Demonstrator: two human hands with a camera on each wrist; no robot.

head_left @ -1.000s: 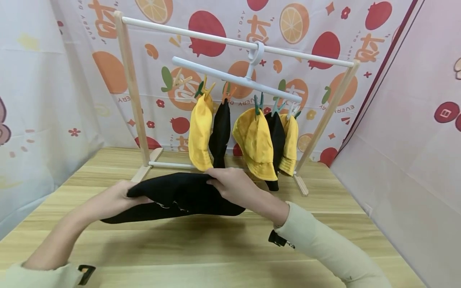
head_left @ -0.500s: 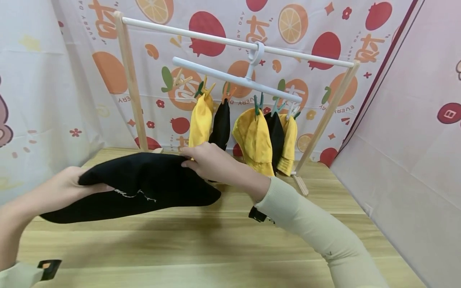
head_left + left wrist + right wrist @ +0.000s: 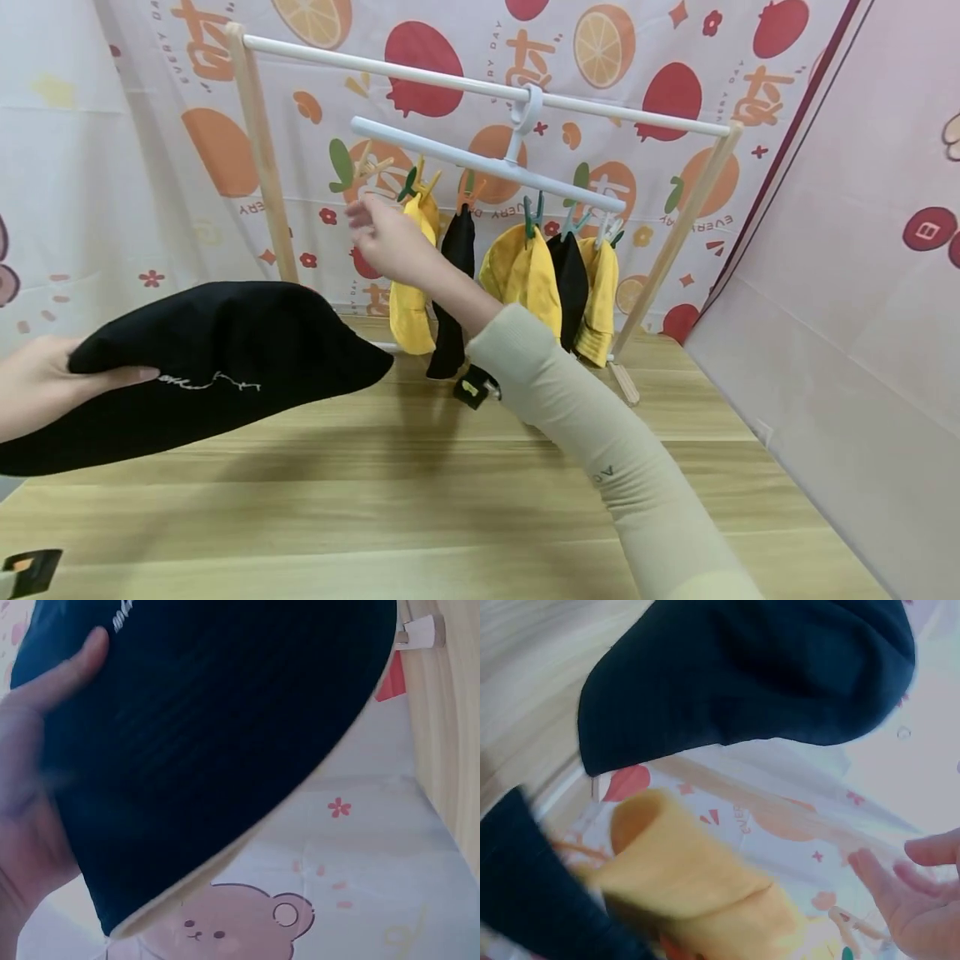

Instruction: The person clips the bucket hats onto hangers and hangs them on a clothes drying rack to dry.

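A folded black bucket hat [image 3: 225,342] with a white squiggle of lettering is in my left hand [image 3: 45,383], pinched at its left end, thumb on the near side. Its pale lining edge shows in the left wrist view. My right hand [image 3: 393,242] is raised at the hanger's left end, just below a pale wooden clothespin [image 3: 372,164]. In the right wrist view, its fingers [image 3: 881,889] are loosely extended and hold nothing. Beside and partly behind this hand hangs a yellow bucket hat [image 3: 411,325] from a yellow clothespin [image 3: 427,182].
A white bar hanger [image 3: 480,158] hangs tilted from the rack's rod [image 3: 450,81], its right end lower. Along it hang another black hat [image 3: 453,275], more yellow hats [image 3: 534,287] and a further black one [image 3: 567,279], on coloured clothespins. The rack stands on a wooden table [image 3: 450,517].
My right hand has let go of the black bucket hat and risen toward the hanger's left end. My left hand has carried the hat leftward.
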